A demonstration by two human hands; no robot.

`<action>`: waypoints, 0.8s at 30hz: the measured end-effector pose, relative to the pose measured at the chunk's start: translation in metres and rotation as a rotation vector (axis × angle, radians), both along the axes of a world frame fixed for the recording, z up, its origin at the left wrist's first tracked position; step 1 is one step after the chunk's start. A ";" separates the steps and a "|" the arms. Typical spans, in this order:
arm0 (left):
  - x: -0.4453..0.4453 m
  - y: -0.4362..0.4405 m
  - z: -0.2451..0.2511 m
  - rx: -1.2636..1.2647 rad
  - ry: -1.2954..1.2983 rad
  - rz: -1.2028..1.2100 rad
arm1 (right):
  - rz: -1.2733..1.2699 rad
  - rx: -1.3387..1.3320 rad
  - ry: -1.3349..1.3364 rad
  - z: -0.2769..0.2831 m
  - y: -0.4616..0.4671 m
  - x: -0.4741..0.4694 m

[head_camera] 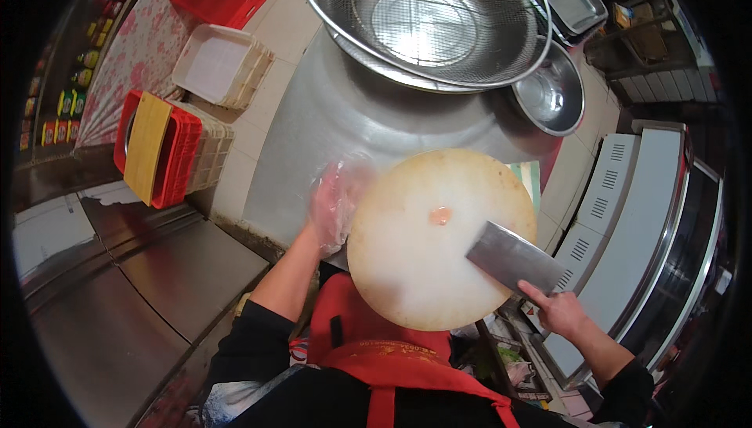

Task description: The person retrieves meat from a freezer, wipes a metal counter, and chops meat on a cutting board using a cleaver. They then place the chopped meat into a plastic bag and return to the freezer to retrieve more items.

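Note:
A round, pale cutting board (pixel 411 275) stands before me, with one small pinkish piece of what looks like raw meat (pixel 440 215) on it. My right hand (pixel 558 310), bare, holds a broad metal cleaver (pixel 517 259) at the board's right side. Its blade lies slanted over the board, and one finger reaches along the blade's back. Beside the board's left edge is my left hand (pixel 338 205) in a clear plastic glove. Motion blurs its fingers, so whether they hold anything is unclear.
The board stands on a steel table (pixel 305 128). Beyond it are a large wire-mesh strainer (pixel 423 23) and a steel bowl (pixel 549 90). Plastic crates (pixel 220 67) stand left on the tiled floor. A steel-topped unit (pixel 194 269) is nearer; a white appliance (pixel 617 234) stands right.

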State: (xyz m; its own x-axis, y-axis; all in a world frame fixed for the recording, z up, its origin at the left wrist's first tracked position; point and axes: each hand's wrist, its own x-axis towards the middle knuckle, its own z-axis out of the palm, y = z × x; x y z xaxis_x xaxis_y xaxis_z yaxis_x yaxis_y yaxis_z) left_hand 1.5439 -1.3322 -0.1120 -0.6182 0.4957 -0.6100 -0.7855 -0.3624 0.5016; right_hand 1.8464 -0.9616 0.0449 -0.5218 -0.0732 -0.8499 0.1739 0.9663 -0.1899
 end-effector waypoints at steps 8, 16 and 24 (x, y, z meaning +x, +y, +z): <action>-0.004 -0.007 -0.018 0.097 0.038 0.040 | 0.199 -0.061 0.204 -0.039 -0.113 -0.142; -0.020 -0.046 -0.013 -0.050 1.004 -0.303 | 0.394 0.351 0.046 0.146 -0.228 -0.243; -0.027 -0.038 0.025 0.698 -0.123 -0.002 | 0.352 0.412 0.011 0.276 -0.355 -0.314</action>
State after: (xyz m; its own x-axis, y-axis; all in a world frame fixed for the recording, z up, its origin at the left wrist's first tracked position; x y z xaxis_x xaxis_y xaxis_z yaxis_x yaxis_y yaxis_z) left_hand 1.5166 -1.3702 -0.0866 -0.5642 0.7971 -0.2150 -0.8224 -0.5658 0.0604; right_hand 1.5320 -1.3166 0.3207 -0.5346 0.0928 -0.8400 -0.1741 0.9606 0.2169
